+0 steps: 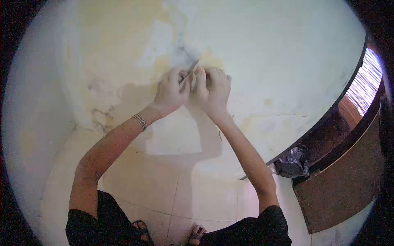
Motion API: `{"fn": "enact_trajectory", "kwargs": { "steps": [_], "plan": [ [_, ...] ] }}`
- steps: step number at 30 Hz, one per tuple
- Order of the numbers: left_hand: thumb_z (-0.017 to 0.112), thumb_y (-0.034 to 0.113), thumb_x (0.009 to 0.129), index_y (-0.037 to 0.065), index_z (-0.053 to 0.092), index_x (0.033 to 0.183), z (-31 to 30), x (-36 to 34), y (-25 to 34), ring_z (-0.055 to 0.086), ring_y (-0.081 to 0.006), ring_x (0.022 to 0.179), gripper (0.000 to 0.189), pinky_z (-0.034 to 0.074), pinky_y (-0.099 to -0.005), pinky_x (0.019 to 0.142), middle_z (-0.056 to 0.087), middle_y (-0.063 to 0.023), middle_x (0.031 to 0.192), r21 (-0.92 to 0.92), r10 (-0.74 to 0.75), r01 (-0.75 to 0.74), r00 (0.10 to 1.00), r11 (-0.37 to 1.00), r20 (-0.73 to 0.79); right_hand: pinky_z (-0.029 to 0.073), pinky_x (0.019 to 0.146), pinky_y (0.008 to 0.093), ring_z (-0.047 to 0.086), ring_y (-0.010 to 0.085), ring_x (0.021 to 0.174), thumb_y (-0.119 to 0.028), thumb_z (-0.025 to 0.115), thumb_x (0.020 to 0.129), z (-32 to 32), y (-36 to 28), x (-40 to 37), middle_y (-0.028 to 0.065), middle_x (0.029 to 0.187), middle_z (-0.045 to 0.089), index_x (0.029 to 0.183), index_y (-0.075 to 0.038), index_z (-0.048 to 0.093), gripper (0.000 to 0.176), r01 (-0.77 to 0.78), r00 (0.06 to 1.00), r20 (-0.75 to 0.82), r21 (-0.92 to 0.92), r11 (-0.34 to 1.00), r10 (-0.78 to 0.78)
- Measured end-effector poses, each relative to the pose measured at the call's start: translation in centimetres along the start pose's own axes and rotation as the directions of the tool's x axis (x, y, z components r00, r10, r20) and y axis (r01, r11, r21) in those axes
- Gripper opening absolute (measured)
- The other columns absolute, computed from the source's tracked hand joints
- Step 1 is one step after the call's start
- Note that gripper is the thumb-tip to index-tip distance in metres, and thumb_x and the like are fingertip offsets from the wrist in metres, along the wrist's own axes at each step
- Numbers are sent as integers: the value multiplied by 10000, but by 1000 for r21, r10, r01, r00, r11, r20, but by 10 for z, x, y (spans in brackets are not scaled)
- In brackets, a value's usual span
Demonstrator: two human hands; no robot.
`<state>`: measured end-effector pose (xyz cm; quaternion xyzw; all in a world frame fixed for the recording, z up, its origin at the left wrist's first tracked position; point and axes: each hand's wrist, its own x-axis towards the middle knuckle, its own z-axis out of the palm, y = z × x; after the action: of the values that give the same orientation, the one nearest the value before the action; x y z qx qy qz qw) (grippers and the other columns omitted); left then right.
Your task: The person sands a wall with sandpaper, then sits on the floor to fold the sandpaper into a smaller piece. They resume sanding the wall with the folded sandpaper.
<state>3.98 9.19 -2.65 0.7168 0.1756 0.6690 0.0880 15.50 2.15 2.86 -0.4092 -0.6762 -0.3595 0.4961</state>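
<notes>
Both hands are raised close together in front of a pale wall [266,61] with yellowish and white patches. My left hand [173,91] has its fingers closed round a thin, dark, blade-like tool [189,71], which slants up to the right. My right hand [214,88] is just right of the tool's upper end, its thumb raised and its fingers curled; what it holds, if anything, is hidden. A beaded bracelet [140,122] circles my left wrist.
A dark doorway edge [328,112] curves down the right side. Beside it are a dark plastic bag [296,160] and a brown panel [340,184]. Cracks run across the lower wall at left. Below, sandalled feet stand on the tiled floor [213,205].
</notes>
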Motion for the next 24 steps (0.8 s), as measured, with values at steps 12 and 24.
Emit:
{"fn": "enact_trajectory", "kwargs": {
  "steps": [12, 24],
  "plan": [
    [520, 177, 881, 72, 597, 1088, -103, 60, -96, 564, -316, 929, 245, 447, -416, 826, 593, -130, 992, 609, 141, 81, 941, 789, -308, 387, 891, 396, 540, 284, 1045, -108, 640, 826, -114, 113, 23, 96, 1059, 614, 941, -86, 585, 130, 231, 909, -205, -479, 847, -363],
    [552, 251, 886, -47, 410, 1311, -106, 30, -120, 334, -410, 1290, 539, 332, -427, 1037, 411, -232, 1353, 513, 262, -61, 907, 856, -329, 336, 1016, 456, 466, 326, 1224, -120, 647, 828, -126, 106, -13, 144, 1292, 513, 1131, -93, 560, 316, 415, 897, 110, -542, 730, -428]
  ]
}}
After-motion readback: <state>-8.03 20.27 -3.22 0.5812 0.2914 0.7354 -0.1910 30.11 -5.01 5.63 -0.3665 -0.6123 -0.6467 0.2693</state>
